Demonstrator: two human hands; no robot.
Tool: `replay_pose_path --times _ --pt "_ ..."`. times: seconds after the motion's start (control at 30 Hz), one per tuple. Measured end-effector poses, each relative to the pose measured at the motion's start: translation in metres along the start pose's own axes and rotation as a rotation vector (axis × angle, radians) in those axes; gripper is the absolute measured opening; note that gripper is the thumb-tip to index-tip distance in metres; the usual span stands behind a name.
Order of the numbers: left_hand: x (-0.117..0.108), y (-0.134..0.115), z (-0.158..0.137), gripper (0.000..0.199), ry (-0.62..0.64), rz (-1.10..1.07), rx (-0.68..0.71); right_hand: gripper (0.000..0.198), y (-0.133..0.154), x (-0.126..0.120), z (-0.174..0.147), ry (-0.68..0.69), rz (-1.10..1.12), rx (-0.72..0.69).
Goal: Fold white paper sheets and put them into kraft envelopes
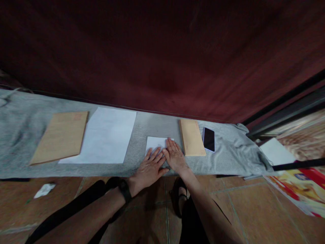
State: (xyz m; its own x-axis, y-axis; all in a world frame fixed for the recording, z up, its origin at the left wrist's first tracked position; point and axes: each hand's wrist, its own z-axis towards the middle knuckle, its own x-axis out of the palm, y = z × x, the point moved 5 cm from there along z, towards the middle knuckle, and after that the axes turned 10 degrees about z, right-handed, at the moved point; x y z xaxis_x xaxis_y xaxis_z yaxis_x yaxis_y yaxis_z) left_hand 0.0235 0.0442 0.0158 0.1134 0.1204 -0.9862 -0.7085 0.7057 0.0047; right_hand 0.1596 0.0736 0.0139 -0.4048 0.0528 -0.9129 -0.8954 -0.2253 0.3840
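Both palms lie flat on a small white sheet of paper (155, 140), which looks folded, on a grey cloth. My left hand (151, 167) has its fingers spread over the sheet's left and front part. Over its right edge rests my right hand (175, 156), fingers stretched forward. The front portion of the sheet is hidden under the hands. Just right of my right hand sits a stack of small brown envelopes (194, 139). Further left on the cloth are large white paper sheets (108, 139), partly covered by large brown envelopes (62, 135).
A phone (209, 139) with a dark screen lies right of the small envelopes. The grey cloth (228, 152) covers a narrow bench against a dark red surface (162, 67). On the tiled floor are a crumpled white scrap (44, 190) and a colourful printed box or bag (302, 186).
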Motion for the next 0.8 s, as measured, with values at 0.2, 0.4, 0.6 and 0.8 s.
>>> replay_pose_path --times 0.2,0.4,0.6,0.8 --pt "-0.007 -0.005 -0.004 0.071 -0.030 0.083 0.008 0.063 -0.007 0.002 0.000 -0.099 -0.044 0.071" --pt "-0.015 -0.009 -0.005 0.081 -0.021 0.111 0.009 0.062 0.005 -0.004 -0.007 -0.108 0.069 0.051" --pt "-0.017 -0.011 -0.004 0.082 0.026 0.096 0.020 0.063 0.025 0.004 -0.021 0.040 0.205 -0.046" --pt "-0.016 -0.011 -0.006 0.075 0.017 0.104 0.001 0.065 0.017 0.004 -0.021 0.037 0.103 -0.017"
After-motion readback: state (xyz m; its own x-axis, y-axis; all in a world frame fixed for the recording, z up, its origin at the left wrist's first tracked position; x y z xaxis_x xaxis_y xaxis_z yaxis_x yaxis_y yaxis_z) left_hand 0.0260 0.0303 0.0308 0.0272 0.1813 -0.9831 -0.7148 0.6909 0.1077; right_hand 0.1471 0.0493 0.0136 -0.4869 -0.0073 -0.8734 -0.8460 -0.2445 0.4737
